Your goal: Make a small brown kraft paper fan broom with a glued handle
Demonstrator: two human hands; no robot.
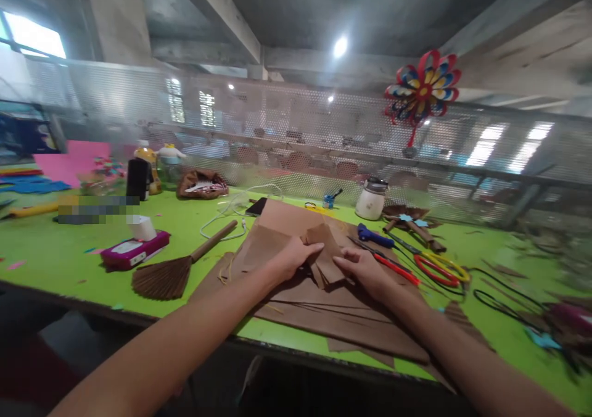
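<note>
My left hand (298,253) is closed on a folded piece of brown paper (327,253), thumb on top. At its right edge, the thumb and fingers of my right hand (358,264) pinch the same paper. Beneath both hands lie large brown paper sheets (319,318), stacked and overlapping. Just right of my right hand are red-handled scissors (398,269) and a dark blue tool handle (375,237). A finished-looking brown paper fan with a rolled stick handle (161,278) lies off to the left.
A purple power strip (134,250) with a white plug sits at left. A white cable (226,213) curls behind the fan. A white jar (371,200) stands at the back, before a perforated metal screen (300,115). Yellow-and-red scissors (441,269) and a black cord lie at right.
</note>
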